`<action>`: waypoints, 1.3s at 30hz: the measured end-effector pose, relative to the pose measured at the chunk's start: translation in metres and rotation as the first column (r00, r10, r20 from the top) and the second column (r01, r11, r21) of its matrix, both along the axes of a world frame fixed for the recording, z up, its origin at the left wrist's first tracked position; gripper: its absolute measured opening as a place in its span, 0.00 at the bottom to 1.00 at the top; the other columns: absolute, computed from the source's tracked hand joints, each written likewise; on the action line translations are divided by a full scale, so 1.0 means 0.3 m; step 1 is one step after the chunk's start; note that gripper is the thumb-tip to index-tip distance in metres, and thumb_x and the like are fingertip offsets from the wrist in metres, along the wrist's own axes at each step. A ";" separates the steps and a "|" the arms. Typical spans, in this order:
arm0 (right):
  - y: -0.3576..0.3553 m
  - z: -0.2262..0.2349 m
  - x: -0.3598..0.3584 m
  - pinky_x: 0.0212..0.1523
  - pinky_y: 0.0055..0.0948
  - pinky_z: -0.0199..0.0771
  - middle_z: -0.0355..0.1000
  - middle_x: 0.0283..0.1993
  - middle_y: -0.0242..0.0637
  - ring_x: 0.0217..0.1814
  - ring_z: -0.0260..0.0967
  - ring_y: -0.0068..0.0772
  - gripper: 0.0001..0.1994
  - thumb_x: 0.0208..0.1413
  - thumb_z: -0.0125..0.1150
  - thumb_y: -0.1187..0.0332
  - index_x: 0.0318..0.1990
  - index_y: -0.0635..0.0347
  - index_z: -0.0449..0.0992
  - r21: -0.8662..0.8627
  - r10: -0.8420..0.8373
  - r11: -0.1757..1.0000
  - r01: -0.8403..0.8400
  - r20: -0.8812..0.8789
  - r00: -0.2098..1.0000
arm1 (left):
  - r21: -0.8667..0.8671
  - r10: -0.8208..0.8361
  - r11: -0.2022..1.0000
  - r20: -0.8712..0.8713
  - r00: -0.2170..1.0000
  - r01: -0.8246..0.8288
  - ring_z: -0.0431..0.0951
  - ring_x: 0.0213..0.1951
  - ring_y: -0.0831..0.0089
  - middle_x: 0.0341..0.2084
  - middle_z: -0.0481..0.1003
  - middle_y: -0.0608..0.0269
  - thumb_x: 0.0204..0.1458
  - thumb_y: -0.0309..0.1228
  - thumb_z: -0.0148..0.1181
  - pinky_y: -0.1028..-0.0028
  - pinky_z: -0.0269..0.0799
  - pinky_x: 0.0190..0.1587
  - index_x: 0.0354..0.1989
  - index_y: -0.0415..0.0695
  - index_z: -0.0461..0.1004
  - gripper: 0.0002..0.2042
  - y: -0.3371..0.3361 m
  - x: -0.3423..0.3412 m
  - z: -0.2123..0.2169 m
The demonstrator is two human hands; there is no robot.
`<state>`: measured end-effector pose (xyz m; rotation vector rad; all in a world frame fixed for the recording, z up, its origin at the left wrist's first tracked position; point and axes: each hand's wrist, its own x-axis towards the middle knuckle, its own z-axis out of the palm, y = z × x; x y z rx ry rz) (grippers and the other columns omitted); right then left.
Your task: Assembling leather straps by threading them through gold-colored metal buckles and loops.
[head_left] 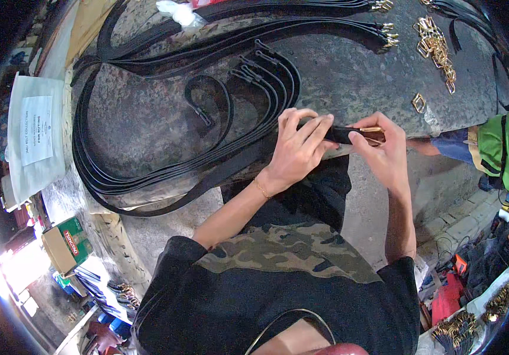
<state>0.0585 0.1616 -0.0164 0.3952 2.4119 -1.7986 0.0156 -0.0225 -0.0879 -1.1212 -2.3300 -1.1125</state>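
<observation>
The person's left forearm slants up and inward, its left hand [299,142] back-up, bent fingers pressed together on a flat, wide black strap [342,135]. The right forearm rises nearly straight; the right hand [383,145] pinches the strap's end between thumb and fingers, beside a shiny gold-coloured metal piece [371,129]. The strap's end is between both hands, at the near edge of the mottled dark-grey tabletop [373,83].
</observation>
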 end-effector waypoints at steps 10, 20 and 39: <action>-0.041 0.002 -0.006 0.35 0.21 0.76 0.76 0.31 0.37 0.32 0.75 0.22 0.06 0.52 0.62 0.76 0.35 0.68 0.72 -0.124 -0.144 0.983 0.138 -0.043 0.989 | 0.035 -0.094 0.995 0.127 0.987 0.091 0.72 0.43 0.58 0.38 0.74 0.58 0.38 0.33 0.69 0.61 0.65 0.49 0.49 0.37 0.70 0.27 -0.019 -0.036 0.029; -0.031 0.075 -0.010 0.32 0.21 0.74 0.76 0.28 0.36 0.32 0.75 0.20 0.06 0.50 0.63 0.76 0.34 0.67 0.73 0.030 0.033 0.999 -0.031 -0.088 0.996 | 0.113 -0.123 0.986 0.020 0.992 0.120 0.72 0.40 0.59 0.36 0.73 0.56 0.38 0.29 0.67 0.59 0.63 0.50 0.49 0.34 0.69 0.26 -0.007 -0.064 0.038; -0.074 0.047 0.012 0.37 0.27 0.77 0.78 0.35 0.43 0.35 0.79 0.35 0.09 0.45 0.64 0.83 0.35 0.65 0.74 0.314 0.192 0.949 -0.005 -0.567 0.801 | 0.091 -0.494 0.739 0.747 0.445 0.668 0.80 0.38 0.70 0.34 0.80 0.51 0.47 0.28 0.61 0.73 0.72 0.43 0.46 0.36 0.75 0.17 -0.050 -0.268 0.223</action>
